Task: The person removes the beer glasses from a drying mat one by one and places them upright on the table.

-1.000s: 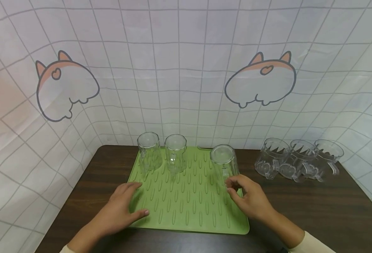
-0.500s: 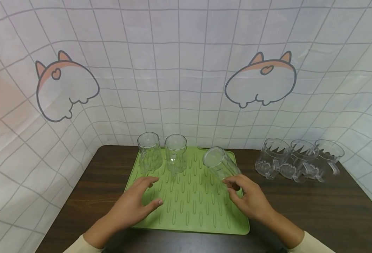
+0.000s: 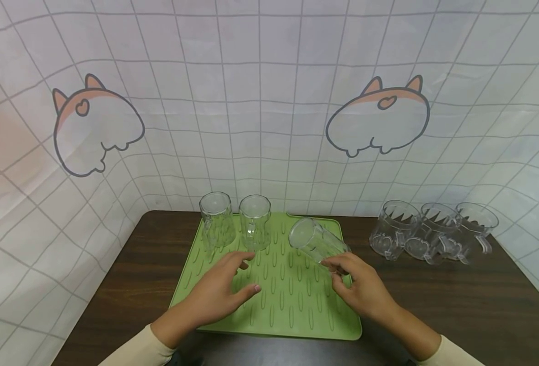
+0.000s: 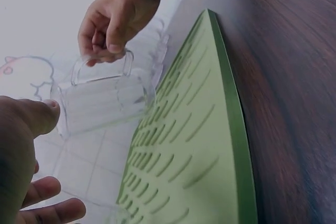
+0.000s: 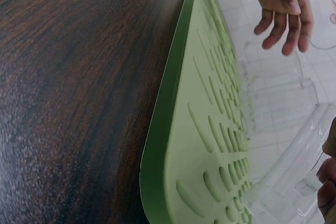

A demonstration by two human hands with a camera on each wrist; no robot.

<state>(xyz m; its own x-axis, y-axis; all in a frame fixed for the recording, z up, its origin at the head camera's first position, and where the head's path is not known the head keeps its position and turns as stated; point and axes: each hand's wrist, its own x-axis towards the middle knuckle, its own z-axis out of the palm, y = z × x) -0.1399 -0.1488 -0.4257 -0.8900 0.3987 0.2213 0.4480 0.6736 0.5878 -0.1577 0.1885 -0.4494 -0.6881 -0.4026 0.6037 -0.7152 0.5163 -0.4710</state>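
Note:
A clear glass mug [image 3: 320, 239] is tilted far over to the left above the right part of the green ribbed mat [image 3: 278, 305]. My right hand [image 3: 361, 284] pinches it by the handle, which shows well in the left wrist view. My left hand [image 3: 219, 292] hovers over the left half of the mat, thumb and fingers spread, holding nothing. In the left wrist view its thumb [image 4: 42, 116] overlaps one end of the tilted mug. Two more glass mugs, one [image 3: 216, 221] at the back left corner and one [image 3: 255, 223] beside it, stand on the mat.
Several clear mugs stand in a row on the dark wooden table [image 3: 448, 305] right of the mat, among them a front-left mug [image 3: 395, 229]. A white gridded backdrop [image 3: 260, 127] with cartoon animal prints rises behind the table.
My right hand has tipped the mug from nearly upright to a steep leftward lean. My left hand has moved right and inward over the mat, toward the mug.

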